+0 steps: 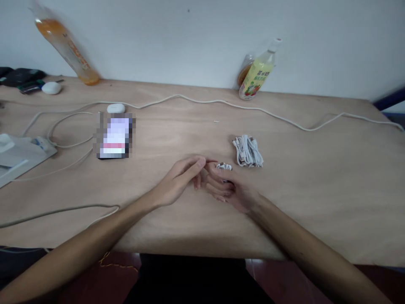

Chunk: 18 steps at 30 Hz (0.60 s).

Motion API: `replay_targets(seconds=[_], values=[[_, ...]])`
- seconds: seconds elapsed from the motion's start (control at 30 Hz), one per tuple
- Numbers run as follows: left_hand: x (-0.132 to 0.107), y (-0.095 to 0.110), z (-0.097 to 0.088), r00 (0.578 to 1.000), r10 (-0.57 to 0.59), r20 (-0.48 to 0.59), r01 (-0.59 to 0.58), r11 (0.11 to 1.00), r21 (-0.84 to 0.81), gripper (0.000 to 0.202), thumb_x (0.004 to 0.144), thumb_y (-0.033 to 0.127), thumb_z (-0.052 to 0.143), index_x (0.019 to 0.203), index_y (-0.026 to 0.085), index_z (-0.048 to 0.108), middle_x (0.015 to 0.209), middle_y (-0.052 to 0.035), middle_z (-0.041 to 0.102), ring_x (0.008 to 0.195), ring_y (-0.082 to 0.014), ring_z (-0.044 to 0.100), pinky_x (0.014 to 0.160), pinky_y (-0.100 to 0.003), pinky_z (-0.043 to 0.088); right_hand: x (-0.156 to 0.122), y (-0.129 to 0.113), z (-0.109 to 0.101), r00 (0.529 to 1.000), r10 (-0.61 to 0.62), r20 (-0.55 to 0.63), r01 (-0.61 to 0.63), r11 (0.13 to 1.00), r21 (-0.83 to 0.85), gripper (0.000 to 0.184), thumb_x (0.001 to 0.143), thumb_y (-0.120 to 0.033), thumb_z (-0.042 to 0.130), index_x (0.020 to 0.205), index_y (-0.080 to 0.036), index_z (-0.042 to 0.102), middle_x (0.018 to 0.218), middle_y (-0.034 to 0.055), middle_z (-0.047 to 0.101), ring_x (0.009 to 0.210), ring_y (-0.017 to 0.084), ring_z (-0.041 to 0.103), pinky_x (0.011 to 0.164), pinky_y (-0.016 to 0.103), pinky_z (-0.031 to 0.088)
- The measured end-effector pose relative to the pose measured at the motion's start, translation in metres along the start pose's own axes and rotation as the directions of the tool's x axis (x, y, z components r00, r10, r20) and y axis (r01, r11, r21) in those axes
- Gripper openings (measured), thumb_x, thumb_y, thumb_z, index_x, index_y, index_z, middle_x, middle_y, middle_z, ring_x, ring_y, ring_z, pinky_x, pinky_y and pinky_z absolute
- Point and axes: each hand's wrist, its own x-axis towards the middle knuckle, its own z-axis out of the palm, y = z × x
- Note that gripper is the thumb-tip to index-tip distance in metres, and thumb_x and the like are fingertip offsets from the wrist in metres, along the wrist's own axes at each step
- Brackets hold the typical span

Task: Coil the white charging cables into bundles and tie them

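We curl our right hand [241, 191] around a white cable [224, 166], our left hand [179, 178] beside it, loosely bent, hold unclear.

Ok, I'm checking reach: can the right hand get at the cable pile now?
Probably yes: the cable pile lies just beyond the right hand, with nothing visible blocking the way. The white cable in its grip might hamper picking up more.

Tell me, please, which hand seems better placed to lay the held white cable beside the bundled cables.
Probably the right hand: it holds the white cable and is nearer the bundled cables. The left hand sits farther from them.
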Motion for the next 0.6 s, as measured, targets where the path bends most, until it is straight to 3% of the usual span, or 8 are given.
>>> replay_targets(seconds=[0.13, 0.33, 0.5, 0.6], values=[[-0.0001, 0.0012, 0.0005, 1.0, -0.015, 0.001, 0.015, 1.0, 0.016, 0.049, 0.106, 0.06, 0.064, 0.116, 0.016, 0.08, 0.078, -0.0022, 0.069, 0.067, -0.0167, 0.061, 0.066, -0.031, 0.051, 0.0002, -0.0004, -0.0012, 1.0, 0.0, -0.021, 0.0, 1.0, -0.031, 0.06, 0.086, -0.052, 0.083, 0.055, -0.025, 0.04, 0.046, -0.0117, 0.029, 0.04, 0.007, 0.02, 0.037, 0.023, 0.023], [0.0003, 0.0045, 0.0004, 0.999, -0.014, 0.046, 0.013, 1.0, 0.021, 0.051, 0.106, 0.063, 0.061, 0.082, 0.02, 0.07, 0.072, -0.0026, 0.065, 0.068, -0.0179, 0.061, 0.067, -0.032, 0.052, 0.0007, 0.0041, -0.0026, 0.996, 0.003, -0.084, -0.003, 1.0, -0.001, 0.064, 0.092, -0.056, 0.079, 0.055, -0.025, 0.037, 0.046, -0.0123, 0.026, 0.04, 0.006, 0.017, 0.037, 0.024, 0.02], [-0.0003, 0.0019, 0.0007, 0.999, -0.023, 0.031, 0.022, 1.0, 0.01, 0.042, 0.105, 0.058, 0.066, 0.091, 0.019, 0.072, 0.076, -0.0013, 0.066, 0.068, -0.0165, 0.062, 0.067, -0.03, 0.053, 0.0041, 0.0065, -0.0027, 0.991, -0.036, -0.129, 0.048, 0.995, 0.085, 0.063, 0.094, -0.052, 0.082, 0.059, -0.024, 0.037, 0.05, -0.0128, 0.021, 0.045, 0.007, 0.012, 0.04, 0.023, 0.022], [-0.0015, -0.003, 0.0015, 0.999, -0.035, 0.005, 0.035, 0.998, -0.061, 0.036, 0.106, 0.05, 0.069, 0.12, 0.018, 0.073, 0.087, -0.0034, 0.073, 0.07, -0.0161, 0.066, 0.068, -0.03, 0.055, 0.0083, 0.0071, -0.0024, 0.982, -0.101, -0.159, 0.131, 0.973, 0.191, 0.05, 0.089, -0.048, 0.087, 0.067, -0.023, 0.05, 0.057, -0.0114, 0.026, 0.049, 0.009, 0.022, 0.049, 0.021, 0.041]])
